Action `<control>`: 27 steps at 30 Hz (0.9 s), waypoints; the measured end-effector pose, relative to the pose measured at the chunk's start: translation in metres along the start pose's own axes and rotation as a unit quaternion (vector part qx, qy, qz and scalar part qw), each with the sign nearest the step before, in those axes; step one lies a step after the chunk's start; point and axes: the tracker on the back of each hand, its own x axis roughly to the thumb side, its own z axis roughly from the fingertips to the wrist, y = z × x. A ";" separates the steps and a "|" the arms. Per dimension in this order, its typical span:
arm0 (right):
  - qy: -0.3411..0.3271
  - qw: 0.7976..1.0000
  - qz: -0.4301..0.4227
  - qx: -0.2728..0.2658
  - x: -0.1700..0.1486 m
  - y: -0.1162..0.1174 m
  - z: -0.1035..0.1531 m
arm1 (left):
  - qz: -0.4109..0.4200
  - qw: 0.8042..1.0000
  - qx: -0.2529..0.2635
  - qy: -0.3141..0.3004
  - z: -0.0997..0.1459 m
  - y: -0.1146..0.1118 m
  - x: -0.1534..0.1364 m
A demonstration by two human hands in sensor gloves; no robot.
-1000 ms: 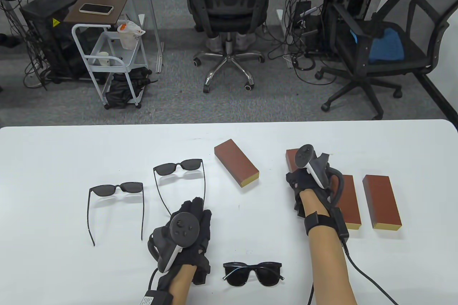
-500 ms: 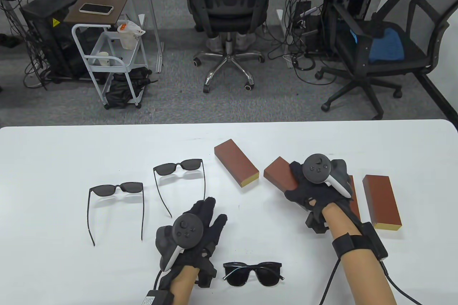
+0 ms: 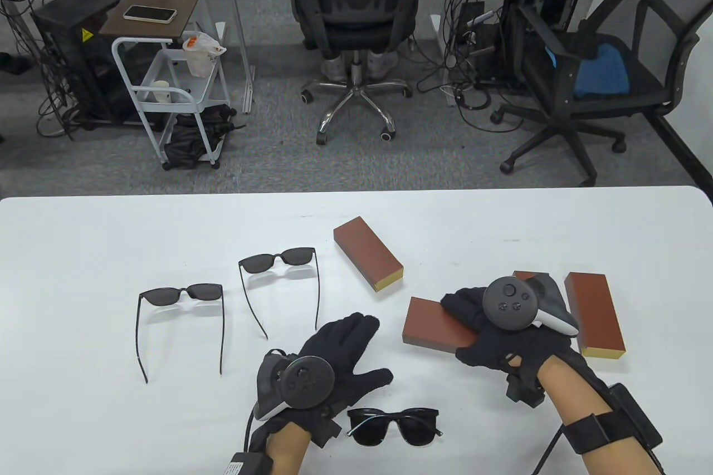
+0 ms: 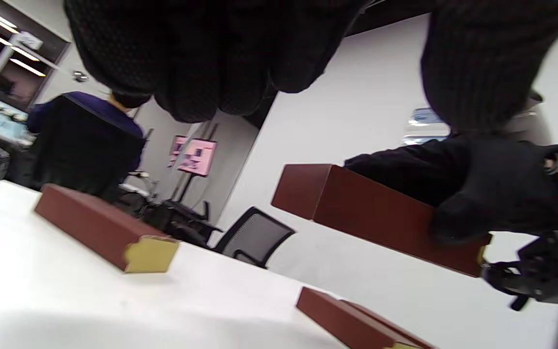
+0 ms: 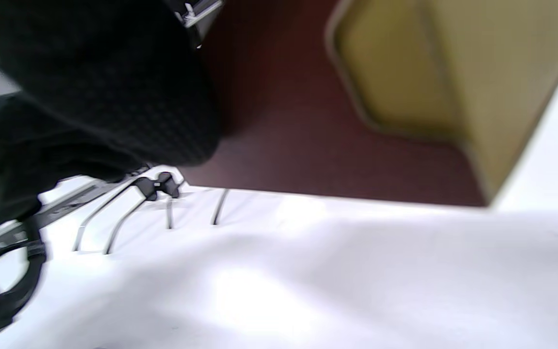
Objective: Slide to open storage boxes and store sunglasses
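Observation:
My right hand (image 3: pixel 490 330) grips a dark red storage box (image 3: pixel 434 326) and holds it above the table, its long side pointing left. The box shows in the left wrist view (image 4: pixel 371 213) and, blurred with its tan end, in the right wrist view (image 5: pixel 356 97). My left hand (image 3: pixel 345 349) is open, fingers spread toward the box, a short gap from it. Folded black sunglasses (image 3: pixel 394 426) lie just right of my left wrist. Two unfolded pairs lie further left (image 3: pixel 181 294) (image 3: pixel 278 259).
A second red box (image 3: pixel 369 261) lies at an angle at the table's middle. Another one (image 3: pixel 594 313) lies to the right, and one more (image 3: pixel 526 276) is mostly hidden behind my right hand. Office chairs and a cart stand beyond the table's far edge.
My right hand lifted a box from the right group and carried it left and toward me. My left hand opened, turned and reached right toward it.

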 end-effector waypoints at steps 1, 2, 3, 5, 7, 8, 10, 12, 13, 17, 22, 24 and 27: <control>-0.019 1.000 -0.004 0.003 0.007 -0.001 0.002 | 0.006 1.000 0.007 -0.007 0.000 0.003 0.000; -0.032 0.999 -0.008 0.006 0.013 -0.001 0.004 | 0.017 1.000 0.007 -0.015 0.000 0.005 0.000; -0.037 0.999 -0.010 0.008 0.015 -0.001 0.004 | 0.023 1.000 0.007 -0.017 0.000 0.006 0.001; -0.055 0.998 -0.010 0.014 0.024 0.000 0.006 | 0.035 0.999 0.001 -0.024 0.000 0.008 0.002; -0.072 0.997 -0.001 0.020 0.033 0.002 0.007 | 0.043 0.999 -0.009 -0.031 0.001 0.008 0.004; -0.080 0.997 0.001 0.021 0.037 0.003 0.007 | 0.043 0.998 -0.012 -0.035 0.001 0.009 0.005; -0.092 0.995 -0.004 0.023 0.043 0.004 0.007 | 0.045 0.998 -0.021 -0.035 0.000 0.009 0.007; -0.101 0.994 -0.010 0.025 0.047 0.005 0.008 | 0.044 0.998 -0.028 -0.038 -0.001 0.009 0.008; -0.104 0.994 -0.012 0.024 0.049 0.005 0.008 | 0.044 0.998 -0.034 -0.037 -0.001 0.009 0.008; -0.116 0.993 -0.025 0.021 0.053 0.007 0.007 | 0.035 0.997 -0.051 -0.038 -0.001 0.009 0.010; -0.122 0.992 -0.024 0.017 0.053 0.013 0.009 | 0.054 0.996 -0.073 -0.026 -0.003 0.008 0.011; -0.120 0.992 -0.028 0.023 0.051 0.016 0.009 | 0.058 0.995 -0.079 -0.024 -0.004 0.006 0.012; -0.119 0.992 -0.031 0.010 0.045 0.023 0.012 | 0.068 0.994 -0.085 -0.020 -0.005 0.005 0.011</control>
